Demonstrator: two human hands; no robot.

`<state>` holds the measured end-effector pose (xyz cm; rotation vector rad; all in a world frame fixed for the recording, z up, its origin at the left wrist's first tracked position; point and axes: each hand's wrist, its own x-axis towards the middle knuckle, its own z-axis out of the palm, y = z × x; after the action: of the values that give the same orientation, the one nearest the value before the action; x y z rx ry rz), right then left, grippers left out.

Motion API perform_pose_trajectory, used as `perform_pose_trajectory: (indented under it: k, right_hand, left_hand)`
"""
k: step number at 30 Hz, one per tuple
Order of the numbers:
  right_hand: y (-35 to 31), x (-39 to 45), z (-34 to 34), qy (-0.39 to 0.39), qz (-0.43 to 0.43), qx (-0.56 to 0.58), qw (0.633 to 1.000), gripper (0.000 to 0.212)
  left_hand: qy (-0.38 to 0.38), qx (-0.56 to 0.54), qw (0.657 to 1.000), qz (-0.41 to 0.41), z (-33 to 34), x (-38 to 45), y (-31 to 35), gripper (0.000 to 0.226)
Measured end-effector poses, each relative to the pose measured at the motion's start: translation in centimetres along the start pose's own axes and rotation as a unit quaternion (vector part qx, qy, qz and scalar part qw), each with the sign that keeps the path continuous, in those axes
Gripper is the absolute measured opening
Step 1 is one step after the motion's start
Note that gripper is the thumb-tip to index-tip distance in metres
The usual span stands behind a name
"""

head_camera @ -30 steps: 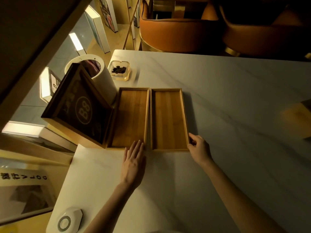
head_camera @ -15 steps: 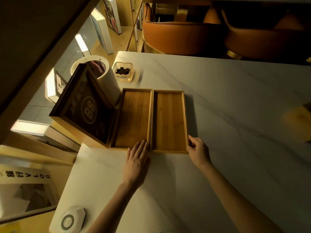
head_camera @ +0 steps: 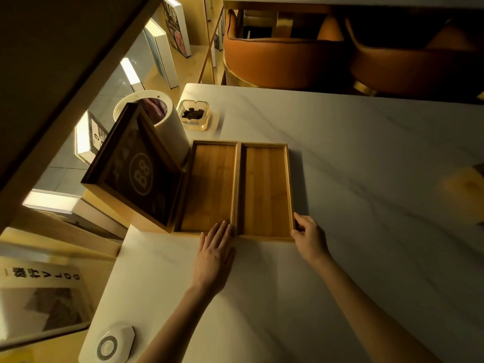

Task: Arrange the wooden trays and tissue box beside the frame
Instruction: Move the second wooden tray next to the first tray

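Note:
Two empty wooden trays lie side by side on the white marble table (head_camera: 366,179), their long sides touching. The left tray (head_camera: 209,184) sits against the dark frame (head_camera: 136,169) marked "B8", which stands tilted at the table's left edge. My left hand (head_camera: 214,255) lies flat on the table, fingers out, with its fingertips on the left tray's near rim. My right hand (head_camera: 309,237) holds the near right corner of the right tray (head_camera: 264,189). A yellowish wooden object (head_camera: 468,184), blurred and cut off, lies at the far right.
A glass ashtray (head_camera: 193,115) with dark bits sits behind the trays. A white cylindrical bin (head_camera: 157,121) stands behind the frame, off the table's left edge. A white octagonal device (head_camera: 112,344) lies at the near left corner. Orange chairs (head_camera: 282,56) stand beyond the far edge.
The view has shifted slightly. Both hands stay at the trays' near edge, and the trays and frame have barely moved.

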<state>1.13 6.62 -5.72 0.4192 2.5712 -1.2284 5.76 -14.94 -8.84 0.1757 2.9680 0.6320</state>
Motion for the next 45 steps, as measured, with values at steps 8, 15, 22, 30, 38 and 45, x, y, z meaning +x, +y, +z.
perform_pose_trajectory:
  k: [8, 15, 22, 30, 38, 45]
  right_hand:
    - [0.0, 0.1, 0.1, 0.002, -0.001, -0.005, 1.0, 0.046]
    - [0.1, 0.3, 0.0, -0.007, -0.01, -0.014, 1.0, 0.047]
    - [0.2, 0.2, 0.0, -0.008, -0.023, -0.04, 0.999, 0.047]
    - [-0.3, -0.1, -0.7, -0.016, -0.123, -0.234, 0.964, 0.036]
    - [0.1, -1.5, -2.8, -0.045, -0.192, -0.296, 0.934, 0.029]
    - [1.1, -0.8, -12.6, -0.02, -0.263, -0.322, 0.909, 0.028]
  left_hand:
    - [-0.006, 0.051, 0.999, 0.003, 0.3, 0.0, -0.3, 0.059]
    - [-0.03, 0.109, 0.993, 0.018, 0.3, 0.0, -0.1, 0.053]
    - [-0.036, 0.085, 0.996, 0.006, 0.2, 0.0, -0.1, 0.054]
    - [-0.02, 0.088, 0.996, -0.002, -0.4, 0.1, 0.9, 0.053]
    - [-0.038, 0.073, 0.996, -0.044, -2.6, 1.3, 5.6, 0.048]
    - [-0.013, 0.043, 0.999, 0.011, -4.0, 6.1, 15.7, 0.031]
